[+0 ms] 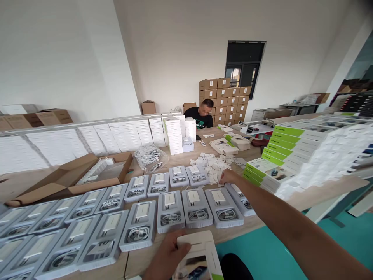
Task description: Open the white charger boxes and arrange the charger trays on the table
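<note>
At the bottom of the head view, my left hand (pixel 169 254) grips a white printed carton (pixel 204 249) with a device picture and a green corner, the thumb across its front. My right hand (pixel 225 177) is stretched forward to the near edge of a loose heap of small white paper slips (pixel 208 165). Its fingers are curled downward against the heap, and what they pinch is too small to make out. Close below it are grey trays, one with a white charger (pixel 218 196) and a coiled white cable (pixel 226 214).
Rows of filled trays (pixel 138 229) cover the left of the table. Beyond them are an open cardboard box (pixel 78 175), a bag of cables (pixel 150 157) and stacked white boxes (pixel 128 136). Green-edged cartons (pixel 279 151) rise at right. A co-worker (pixel 199 114) sits opposite.
</note>
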